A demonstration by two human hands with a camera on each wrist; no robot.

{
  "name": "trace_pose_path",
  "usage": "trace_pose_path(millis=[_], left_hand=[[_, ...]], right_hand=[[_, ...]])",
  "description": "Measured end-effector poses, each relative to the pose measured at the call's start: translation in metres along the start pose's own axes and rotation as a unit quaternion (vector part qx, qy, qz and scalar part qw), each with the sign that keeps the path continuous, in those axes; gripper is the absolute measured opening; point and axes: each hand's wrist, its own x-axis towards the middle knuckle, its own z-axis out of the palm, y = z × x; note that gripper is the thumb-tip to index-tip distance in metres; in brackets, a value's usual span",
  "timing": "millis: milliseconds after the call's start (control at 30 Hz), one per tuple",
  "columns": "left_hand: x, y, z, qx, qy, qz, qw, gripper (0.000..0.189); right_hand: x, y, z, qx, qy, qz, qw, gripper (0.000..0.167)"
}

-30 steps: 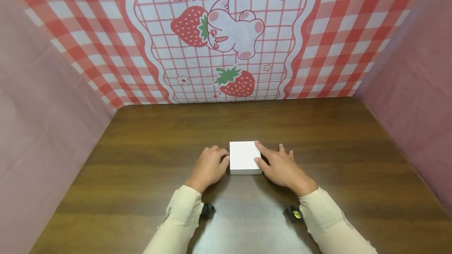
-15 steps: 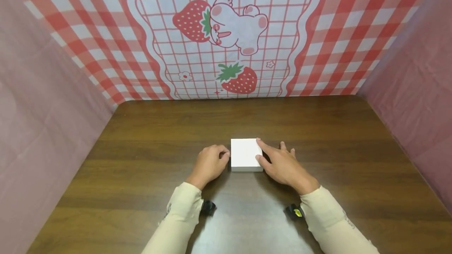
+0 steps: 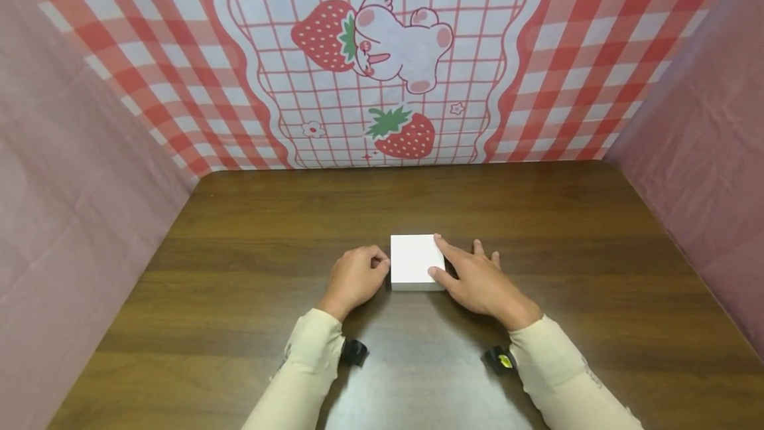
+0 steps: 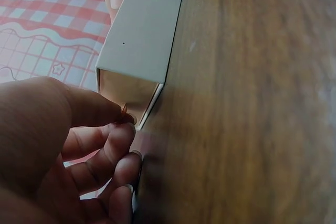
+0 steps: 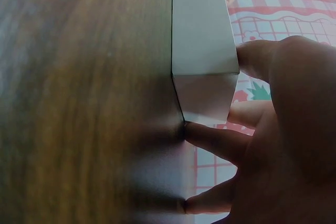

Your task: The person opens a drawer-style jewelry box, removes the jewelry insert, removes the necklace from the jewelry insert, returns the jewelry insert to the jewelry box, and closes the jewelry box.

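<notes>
A white box (image 3: 414,260) lies flat on the wooden table between both hands. At its left end my left hand (image 3: 357,280) has curled fingers, with thumb and forefinger meeting. In the left wrist view these fingertips pinch a small orange-brown tab (image 4: 124,109) at the box's tan end face (image 4: 126,88), mostly hidden by the fingers. My right hand (image 3: 485,281) rests on the box's right end with fingers straight and spread. Its thumb and forefinger touch the top; in the right wrist view, other fingers reach down to the table beside the end face (image 5: 206,95).
The brown wooden table (image 3: 239,217) runs back to a red-and-white strawberry cloth (image 3: 382,71). Pink cloth walls (image 3: 77,191) stand on both sides. Each wrist wears a small black camera (image 3: 355,353) under a cream sleeve (image 3: 310,350).
The head view has tilted slightly. My left fingers have curled in closer at the box's left end. My right thumb has slid a little inward over the top; the box stays in place.
</notes>
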Motion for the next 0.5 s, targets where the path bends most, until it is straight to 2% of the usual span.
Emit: trace_pose_path(millis=[167,500], left_hand=[[-0.0001,-0.0021,0.0,-0.013,-0.004,-0.009,0.9999,0.013],[0.0002,-0.0028,0.0007,-0.007,-0.005,-0.008,0.9999,0.013]], right_hand=[[0.0004,-0.0002,0.0007,0.005,0.001,-0.002,1.0,0.068],[0.0017,0.0011,0.0008,0.009,-0.001,0.002,1.0,0.069]])
